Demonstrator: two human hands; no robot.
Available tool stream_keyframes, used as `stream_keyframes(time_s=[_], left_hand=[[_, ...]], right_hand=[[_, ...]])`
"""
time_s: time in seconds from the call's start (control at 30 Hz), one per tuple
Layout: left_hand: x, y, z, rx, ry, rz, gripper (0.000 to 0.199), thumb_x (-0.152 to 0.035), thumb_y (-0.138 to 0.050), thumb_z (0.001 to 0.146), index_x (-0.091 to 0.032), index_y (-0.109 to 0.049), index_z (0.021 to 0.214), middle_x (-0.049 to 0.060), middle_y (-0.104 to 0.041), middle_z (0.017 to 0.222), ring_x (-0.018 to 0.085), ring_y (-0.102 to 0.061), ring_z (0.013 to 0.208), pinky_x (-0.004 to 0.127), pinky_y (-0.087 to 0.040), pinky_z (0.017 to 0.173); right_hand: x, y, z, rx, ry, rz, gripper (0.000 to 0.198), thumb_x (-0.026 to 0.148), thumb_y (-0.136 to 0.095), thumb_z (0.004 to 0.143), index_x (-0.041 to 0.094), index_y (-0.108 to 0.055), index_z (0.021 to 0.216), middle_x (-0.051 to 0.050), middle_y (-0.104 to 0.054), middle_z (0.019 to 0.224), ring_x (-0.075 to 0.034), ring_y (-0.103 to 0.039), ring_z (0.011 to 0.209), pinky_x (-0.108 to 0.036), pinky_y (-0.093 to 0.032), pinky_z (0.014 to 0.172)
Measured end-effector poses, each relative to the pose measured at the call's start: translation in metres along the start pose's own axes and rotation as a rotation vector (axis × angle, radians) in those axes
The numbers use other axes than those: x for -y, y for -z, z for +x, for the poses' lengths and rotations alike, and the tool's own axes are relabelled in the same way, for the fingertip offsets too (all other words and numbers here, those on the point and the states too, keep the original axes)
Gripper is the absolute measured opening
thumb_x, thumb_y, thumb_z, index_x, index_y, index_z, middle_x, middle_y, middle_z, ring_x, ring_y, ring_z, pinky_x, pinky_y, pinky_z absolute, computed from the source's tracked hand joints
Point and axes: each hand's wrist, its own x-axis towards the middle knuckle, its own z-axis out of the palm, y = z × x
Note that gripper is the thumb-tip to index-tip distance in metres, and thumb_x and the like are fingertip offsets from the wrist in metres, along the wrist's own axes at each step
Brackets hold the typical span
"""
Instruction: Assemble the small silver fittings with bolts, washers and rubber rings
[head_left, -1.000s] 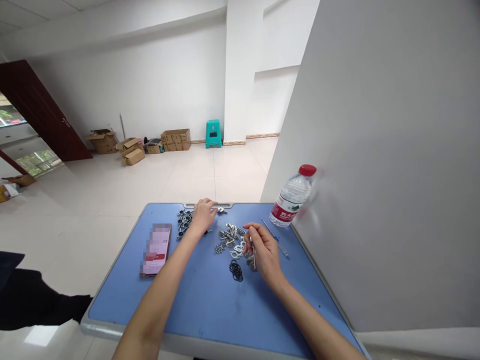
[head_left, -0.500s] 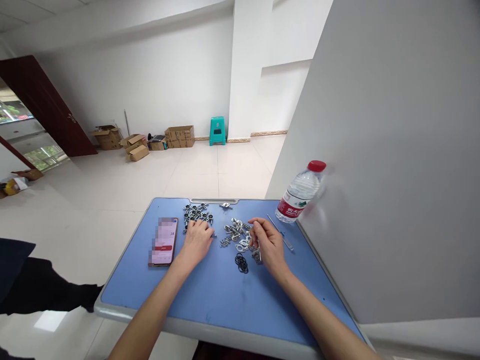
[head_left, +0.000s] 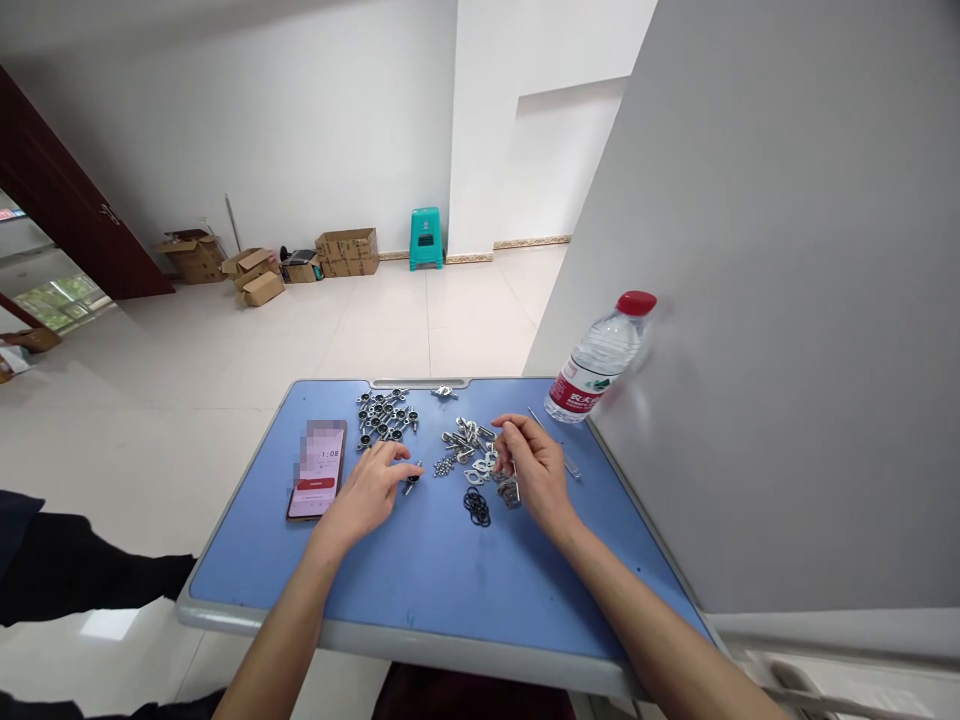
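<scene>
On the blue table [head_left: 450, 580], my left hand [head_left: 367, 490] has its thumb and fingertips at a small metal eye-shaped fitting with a black centre [head_left: 412, 481]. A pile of similar fittings [head_left: 386, 415] lies just beyond that hand. My right hand [head_left: 534, 465] is closed, thumb against fingers, around a thin metal rod [head_left: 517, 484] that points down. Under and beside it are flat oval metal plates [head_left: 478, 472], loose bolts [head_left: 466, 437] and a cluster of small nuts [head_left: 444, 466]. Black rubber rings [head_left: 477, 507] lie nearer to me.
A phone [head_left: 319, 475] lies at the left. A water bottle [head_left: 600, 360] stands by the grey wall, near a thin screwdriver [head_left: 571, 466]. A metal piece [head_left: 445, 392] lies at the far edge. Beyond are a teal stool [head_left: 426, 240] and cardboard boxes [head_left: 347, 252]. A person's dark-clothed leg [head_left: 90, 565] shows at left.
My left hand has drawn back from the pile towards me, and one fitting now lies apart at its thumb. My right hand keeps its hold on the rod. The view has tilted down.
</scene>
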Motion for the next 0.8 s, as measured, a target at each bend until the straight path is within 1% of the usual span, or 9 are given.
stream_keyframes(time_s=[0.13, 0.23, 0.33, 0.47, 0.53, 0.6, 0.63, 0.73, 0.8], left_hand=[[-0.003, 0.002, -0.001, 0.104, 0.080, -0.067, 0.037, -0.006, -0.043, 0.091, -0.024, -0.066, 0.113, 0.005, -0.063, 0.103, 0.020, -0.056, 0.100, 0.032, -0.047, 0.087], [-0.005, 0.003, -0.002, 0.132, 0.123, -0.064, 0.022, -0.013, -0.055, 0.089, -0.022, -0.067, 0.105, 0.002, -0.064, 0.090, 0.019, -0.058, 0.090, 0.031, -0.047, 0.081], [-0.007, 0.001, -0.004, 0.142, 0.150, -0.024, 0.009, -0.022, -0.063, 0.087, -0.020, -0.066, 0.095, -0.001, -0.062, 0.078, 0.018, -0.057, 0.078, 0.031, -0.045, 0.077], [-0.012, 0.000, -0.006, 0.115, 0.167, 0.014, 0.015, -0.033, -0.067, 0.086, -0.019, -0.065, 0.090, -0.001, -0.061, 0.071, 0.019, -0.057, 0.074, 0.034, -0.043, 0.079], [-0.013, 0.003, -0.006, 0.072, 0.181, 0.003, 0.014, -0.033, -0.063, 0.088, -0.019, -0.065, 0.087, 0.000, -0.062, 0.074, 0.019, -0.058, 0.076, 0.035, -0.042, 0.081], [-0.012, 0.008, -0.006, 0.034, 0.186, -0.050, 0.012, -0.024, -0.056, 0.090, -0.020, -0.066, 0.085, 0.001, -0.065, 0.084, 0.020, -0.059, 0.084, 0.035, -0.041, 0.084], [-0.010, 0.010, -0.006, 0.029, 0.181, -0.088, 0.014, -0.018, -0.053, 0.089, -0.021, -0.066, 0.088, 0.002, -0.066, 0.091, 0.020, -0.059, 0.089, 0.035, -0.041, 0.086], [-0.007, 0.015, -0.007, 0.117, 0.150, -0.168, 0.028, -0.010, -0.049, 0.084, -0.025, -0.067, 0.100, 0.002, -0.065, 0.106, 0.021, -0.056, 0.104, 0.037, -0.040, 0.095], [-0.007, 0.015, -0.007, 0.195, 0.141, -0.198, 0.032, -0.009, -0.048, 0.084, -0.025, -0.066, 0.105, 0.002, -0.064, 0.110, 0.022, -0.054, 0.108, 0.038, -0.039, 0.099]], right_hand=[[0.000, 0.000, -0.001, 0.001, 0.004, 0.005, 0.030, 0.050, -0.057, 0.086, 0.020, -0.060, 0.089, 0.006, -0.044, 0.054, -0.011, -0.043, 0.047, -0.024, -0.037, 0.045], [-0.001, 0.000, -0.001, 0.011, 0.009, -0.012, 0.029, 0.049, -0.057, 0.087, 0.020, -0.060, 0.089, 0.006, -0.044, 0.054, -0.011, -0.044, 0.046, -0.024, -0.037, 0.045], [-0.003, 0.001, 0.000, 0.015, 0.003, -0.014, 0.029, 0.048, -0.058, 0.087, 0.020, -0.060, 0.090, 0.006, -0.045, 0.055, -0.010, -0.044, 0.046, -0.024, -0.038, 0.045], [-0.002, 0.003, 0.003, -0.009, 0.008, -0.017, 0.028, 0.048, -0.058, 0.086, 0.020, -0.060, 0.089, 0.007, -0.045, 0.055, -0.010, -0.044, 0.046, -0.024, -0.039, 0.045], [-0.002, 0.004, 0.004, -0.026, 0.020, -0.023, 0.029, 0.048, -0.058, 0.086, 0.020, -0.060, 0.088, 0.006, -0.045, 0.054, -0.010, -0.044, 0.045, -0.023, -0.038, 0.044], [-0.001, 0.004, 0.004, -0.032, 0.026, -0.027, 0.030, 0.049, -0.058, 0.085, 0.020, -0.060, 0.088, 0.006, -0.045, 0.054, -0.010, -0.044, 0.045, -0.023, -0.038, 0.044], [0.000, 0.004, 0.004, -0.032, 0.025, -0.029, 0.030, 0.049, -0.058, 0.085, 0.020, -0.060, 0.088, 0.006, -0.045, 0.054, -0.010, -0.044, 0.045, -0.023, -0.038, 0.044], [0.002, 0.005, 0.004, -0.022, 0.020, -0.030, 0.029, 0.049, -0.057, 0.086, 0.020, -0.060, 0.088, 0.006, -0.045, 0.054, -0.010, -0.044, 0.046, -0.023, -0.039, 0.045], [0.004, 0.005, 0.004, -0.021, 0.022, -0.025, 0.028, 0.048, -0.057, 0.086, 0.020, -0.060, 0.089, 0.006, -0.045, 0.054, -0.010, -0.044, 0.045, -0.024, -0.039, 0.045]])
